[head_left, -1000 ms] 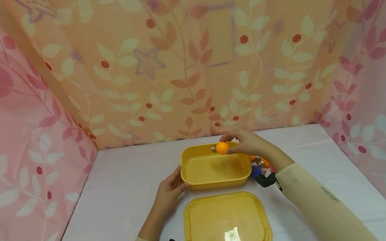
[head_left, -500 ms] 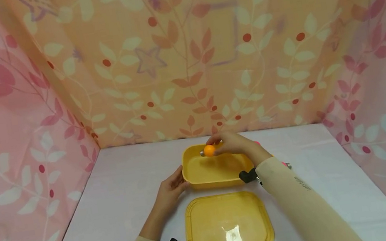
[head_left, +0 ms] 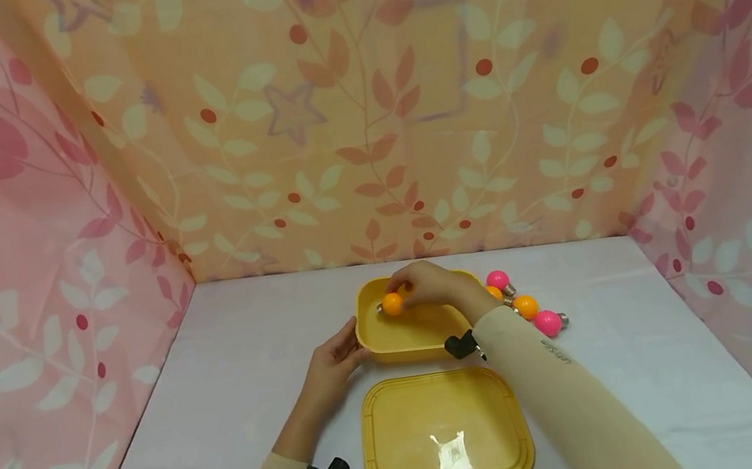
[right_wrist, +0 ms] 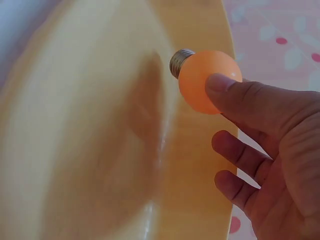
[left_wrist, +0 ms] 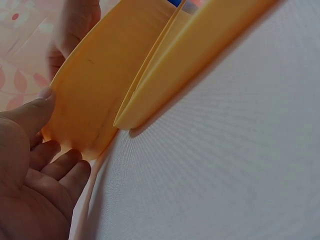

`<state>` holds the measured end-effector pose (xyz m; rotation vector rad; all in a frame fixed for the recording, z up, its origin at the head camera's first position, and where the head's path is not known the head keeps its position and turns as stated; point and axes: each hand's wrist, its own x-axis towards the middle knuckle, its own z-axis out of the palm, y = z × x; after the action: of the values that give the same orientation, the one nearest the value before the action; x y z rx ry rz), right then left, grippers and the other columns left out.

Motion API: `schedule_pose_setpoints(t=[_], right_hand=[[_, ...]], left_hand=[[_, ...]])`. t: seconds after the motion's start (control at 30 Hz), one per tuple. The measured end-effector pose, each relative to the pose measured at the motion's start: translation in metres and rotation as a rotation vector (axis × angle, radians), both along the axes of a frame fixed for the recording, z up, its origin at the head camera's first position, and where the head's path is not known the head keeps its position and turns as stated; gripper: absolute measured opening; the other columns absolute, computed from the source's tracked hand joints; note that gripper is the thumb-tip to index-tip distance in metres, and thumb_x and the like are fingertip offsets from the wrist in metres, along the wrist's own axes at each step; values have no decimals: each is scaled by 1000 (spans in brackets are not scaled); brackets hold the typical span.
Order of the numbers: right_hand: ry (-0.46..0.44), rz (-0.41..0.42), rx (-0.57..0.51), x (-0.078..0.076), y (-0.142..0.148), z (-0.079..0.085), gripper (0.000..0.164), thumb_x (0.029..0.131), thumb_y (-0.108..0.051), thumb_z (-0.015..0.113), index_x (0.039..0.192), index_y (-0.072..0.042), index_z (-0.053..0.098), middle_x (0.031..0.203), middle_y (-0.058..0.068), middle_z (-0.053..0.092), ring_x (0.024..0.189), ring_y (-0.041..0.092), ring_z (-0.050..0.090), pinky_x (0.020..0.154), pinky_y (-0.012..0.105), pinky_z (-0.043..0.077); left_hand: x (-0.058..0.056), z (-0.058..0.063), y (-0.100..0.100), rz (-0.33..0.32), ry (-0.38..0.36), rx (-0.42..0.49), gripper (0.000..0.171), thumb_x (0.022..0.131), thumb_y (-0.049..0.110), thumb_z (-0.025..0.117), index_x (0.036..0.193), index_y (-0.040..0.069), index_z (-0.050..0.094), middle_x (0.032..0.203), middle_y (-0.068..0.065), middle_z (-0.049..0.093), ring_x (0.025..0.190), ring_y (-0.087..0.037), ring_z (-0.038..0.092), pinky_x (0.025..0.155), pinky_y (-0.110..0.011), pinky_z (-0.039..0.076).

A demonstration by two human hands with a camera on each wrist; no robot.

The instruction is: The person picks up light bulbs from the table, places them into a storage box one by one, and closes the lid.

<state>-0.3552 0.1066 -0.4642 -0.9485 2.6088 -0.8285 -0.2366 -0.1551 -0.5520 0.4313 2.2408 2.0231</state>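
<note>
An orange light bulb with a metal screw base is pinched between thumb and fingers of my right hand. In the right wrist view the orange bulb hangs above the box floor, its base pointing away from the hand. Below it stands an open yellow plastic box; no other bulb shows in its visible part. My left hand holds the box's left end. In the left wrist view its thumb and curved fingertips touch the box's outer wall.
The yellow lid lies flat in front of the box. Right of the box are loose bulbs: a pink bulb, an orange bulb and another pink bulb, with more partly hidden by my right arm. Patterned cloth walls surround the white table.
My right hand has carried the orange bulb leftward and lower over the box, to its left part. Loose bulbs on the right have come into view. The left hand stays on the box.
</note>
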Motion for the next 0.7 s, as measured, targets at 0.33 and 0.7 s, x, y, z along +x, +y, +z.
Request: schedule_pose_setpoints(t=[0.33,0.7], right_hand=[[0,-11,51,1,-18,-2,32,90,-15,80,122,-15,75,122,0,72,107,19,61,105,40,51],[69,-44,33,8,-13,12,37,92,-14,77,129,-14,72,133,3,69,126,25,61,114,43,47]], left_hand=[[-1,1,0,0,-14,8,70,97,16,72,159,17,39,161,-4,42,144,-23,48,103,-21,50],[-2,-1,-1,1,-5,-7,70,96,15,72,159,17,40,162,-8,41,144,-25,48,104,-21,49]])
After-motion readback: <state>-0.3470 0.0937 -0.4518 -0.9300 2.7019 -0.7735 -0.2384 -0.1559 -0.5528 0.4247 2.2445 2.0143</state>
